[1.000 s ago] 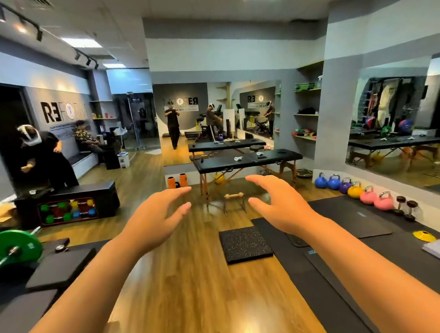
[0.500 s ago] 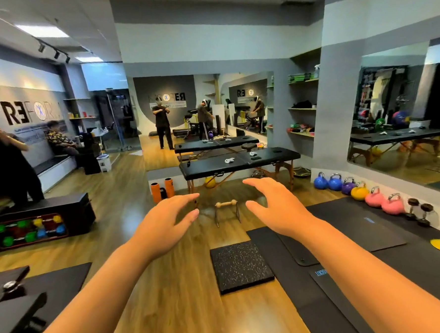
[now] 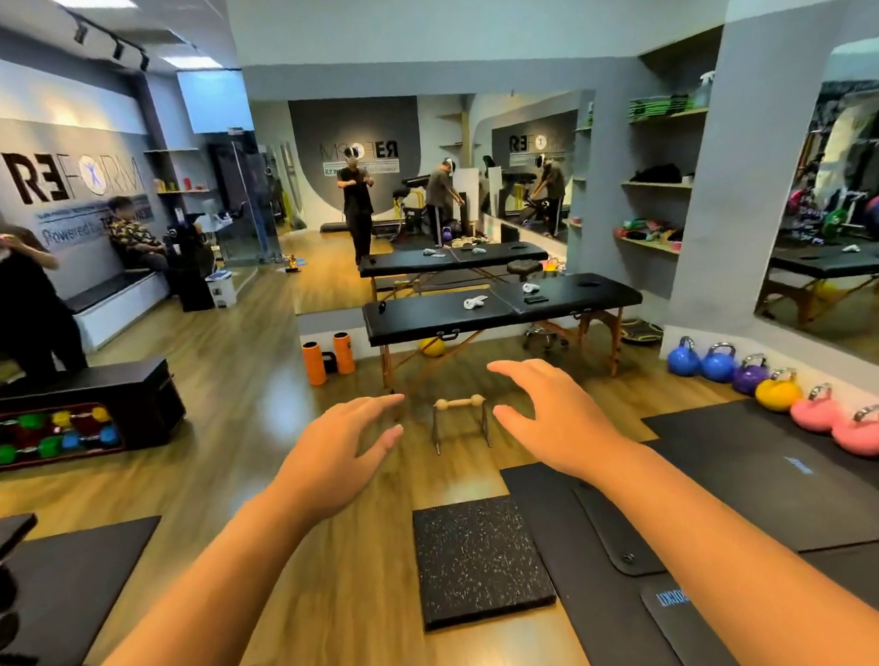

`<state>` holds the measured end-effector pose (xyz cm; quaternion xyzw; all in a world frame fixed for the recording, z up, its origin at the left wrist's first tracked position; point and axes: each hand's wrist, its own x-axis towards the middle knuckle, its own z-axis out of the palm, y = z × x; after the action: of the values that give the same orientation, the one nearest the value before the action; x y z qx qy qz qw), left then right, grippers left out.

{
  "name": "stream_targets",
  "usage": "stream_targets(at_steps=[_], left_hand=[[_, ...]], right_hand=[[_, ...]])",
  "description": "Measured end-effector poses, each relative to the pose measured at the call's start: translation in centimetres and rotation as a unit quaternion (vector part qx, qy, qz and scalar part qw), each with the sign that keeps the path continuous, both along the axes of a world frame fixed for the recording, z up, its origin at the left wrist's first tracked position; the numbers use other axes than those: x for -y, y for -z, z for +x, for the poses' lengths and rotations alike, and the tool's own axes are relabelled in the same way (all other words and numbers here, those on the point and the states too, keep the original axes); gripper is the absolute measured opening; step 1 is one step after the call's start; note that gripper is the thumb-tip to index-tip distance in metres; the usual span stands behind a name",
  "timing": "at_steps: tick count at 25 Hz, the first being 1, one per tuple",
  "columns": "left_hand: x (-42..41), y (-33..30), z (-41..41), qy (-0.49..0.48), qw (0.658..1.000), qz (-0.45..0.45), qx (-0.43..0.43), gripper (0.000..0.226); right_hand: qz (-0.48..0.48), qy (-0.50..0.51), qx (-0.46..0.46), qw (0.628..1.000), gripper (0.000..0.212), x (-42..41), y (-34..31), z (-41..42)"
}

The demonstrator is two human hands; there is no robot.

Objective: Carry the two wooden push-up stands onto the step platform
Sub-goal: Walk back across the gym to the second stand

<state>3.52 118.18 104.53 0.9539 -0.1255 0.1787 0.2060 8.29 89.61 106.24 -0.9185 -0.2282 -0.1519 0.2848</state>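
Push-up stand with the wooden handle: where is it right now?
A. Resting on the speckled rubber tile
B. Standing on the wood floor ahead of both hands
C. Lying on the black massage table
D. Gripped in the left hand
B. The push-up stand stands on its metal legs on the wood floor, in front of the massage table and beyond the speckled tile; the left hand and right hand hold nothing.

The view has swung left and drawn nearer the push-up stand [image 3: 460, 420], both hands remaining outstretched.
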Motion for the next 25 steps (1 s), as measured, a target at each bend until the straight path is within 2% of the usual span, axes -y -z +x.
stream_targets(at_steps=[11, 16, 25], left_hand=[[3.4, 2.5, 36.0, 0.053, 0.998, -0.036, 0.006, 0.048], [6.5, 3.8, 49.0, 0.086, 0.995, -0.039, -0.015, 0.048], [8.8, 9.1, 72.8, 0.036, 0.996, -0.055, -0.064, 0.048]], right_hand=[[-0.030, 0.038, -0.026, 0.998, 0.052, 3.1, 2.7, 30.6], [-0.025, 0.054, -0.041, 0.997, 0.053, 5.2, 4.2, 43.3], [-0.011, 0.023, -0.083, 0.996, 0.053, 7.8, 10.8, 70.4]])
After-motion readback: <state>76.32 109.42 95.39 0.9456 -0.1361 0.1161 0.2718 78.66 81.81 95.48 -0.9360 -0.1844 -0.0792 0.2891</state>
